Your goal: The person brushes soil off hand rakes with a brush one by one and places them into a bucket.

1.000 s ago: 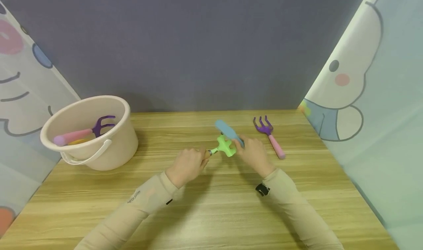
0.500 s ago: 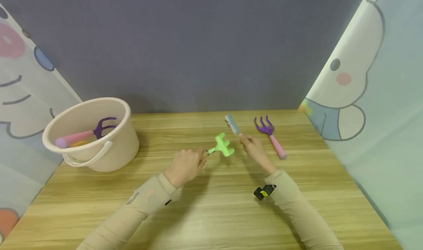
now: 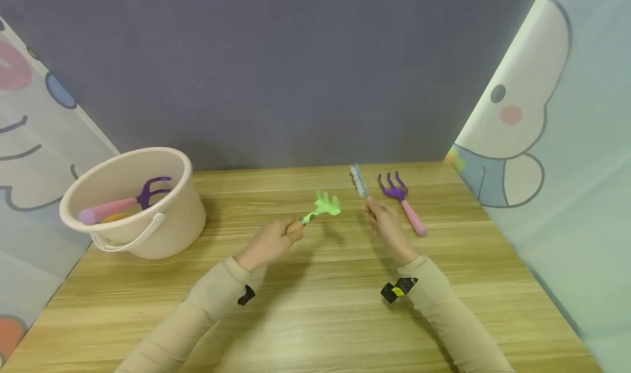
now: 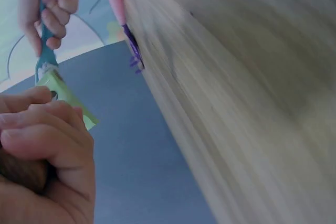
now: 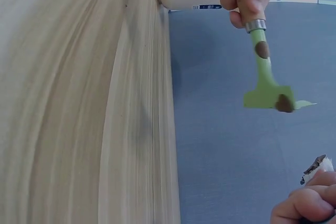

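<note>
My left hand (image 3: 268,241) grips the wooden handle of a small green hand rake (image 3: 327,204), held above the table with its tines pointing up and away. Brown spots mark the rake's neck and head in the right wrist view. My right hand (image 3: 386,223) holds a blue brush (image 3: 360,181) by its handle, white bristles facing left towards the rake. Brush and rake stand apart in the head view. In the left wrist view, the right hand's fingers (image 4: 55,17) curl round the brush handle. Most of the bristles are hidden in the right wrist view.
A cream bucket (image 3: 172,230) stands at the left of the wooden table (image 3: 315,318), holding a pink-handled purple rake (image 3: 115,207) and something yellow. Another purple rake (image 3: 411,217) with a pink handle lies right of my right hand. A dark panel (image 3: 315,72) rises behind the table.
The brush has moved off the green rake to the right and turned, its bristles now showing. My left hand has shifted slightly left and tilted the rake so its tines point up.
</note>
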`<state>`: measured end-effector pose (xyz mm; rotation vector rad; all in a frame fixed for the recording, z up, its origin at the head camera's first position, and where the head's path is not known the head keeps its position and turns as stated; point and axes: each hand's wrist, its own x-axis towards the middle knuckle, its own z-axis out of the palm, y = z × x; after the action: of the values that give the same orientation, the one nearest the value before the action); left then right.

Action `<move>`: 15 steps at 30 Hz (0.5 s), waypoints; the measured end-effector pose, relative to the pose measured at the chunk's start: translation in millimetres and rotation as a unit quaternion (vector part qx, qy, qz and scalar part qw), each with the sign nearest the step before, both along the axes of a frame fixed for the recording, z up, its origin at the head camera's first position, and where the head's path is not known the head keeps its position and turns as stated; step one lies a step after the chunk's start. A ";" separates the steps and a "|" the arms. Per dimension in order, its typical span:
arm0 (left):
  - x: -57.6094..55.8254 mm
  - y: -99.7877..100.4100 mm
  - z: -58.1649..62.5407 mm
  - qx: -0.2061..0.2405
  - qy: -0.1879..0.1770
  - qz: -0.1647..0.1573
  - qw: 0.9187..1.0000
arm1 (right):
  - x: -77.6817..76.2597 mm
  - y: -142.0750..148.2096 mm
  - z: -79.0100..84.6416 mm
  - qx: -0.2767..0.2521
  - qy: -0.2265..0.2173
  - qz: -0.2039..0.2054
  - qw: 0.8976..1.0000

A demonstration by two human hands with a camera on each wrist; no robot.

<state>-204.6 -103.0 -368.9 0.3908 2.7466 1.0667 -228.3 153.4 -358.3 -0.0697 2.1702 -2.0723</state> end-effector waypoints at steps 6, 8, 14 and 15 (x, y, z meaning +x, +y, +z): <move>-2.8 -2.7 -0.4 0.155 -0.119 0.010 0.981 | -6.0 2.7 -9.5 -0.007 -0.002 -0.004 1.000; -3.1 -3.5 -0.5 0.192 -0.153 0.011 0.969 | -9.6 4.3 -15.3 -0.012 -0.004 -0.009 1.000; -2.8 -5.4 1.4 0.254 -0.194 -0.004 0.948 | -12.6 5.3 -23.9 -0.024 0.016 -0.032 0.999; -2.9 -5.6 1.5 0.261 -0.197 -0.007 0.945 | -12.0 4.9 -24.0 -0.018 0.025 -0.038 0.999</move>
<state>-207.5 -108.5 -367.4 0.2250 2.0887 1.6595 -240.2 158.3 -382.3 -0.0449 2.1974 -2.1725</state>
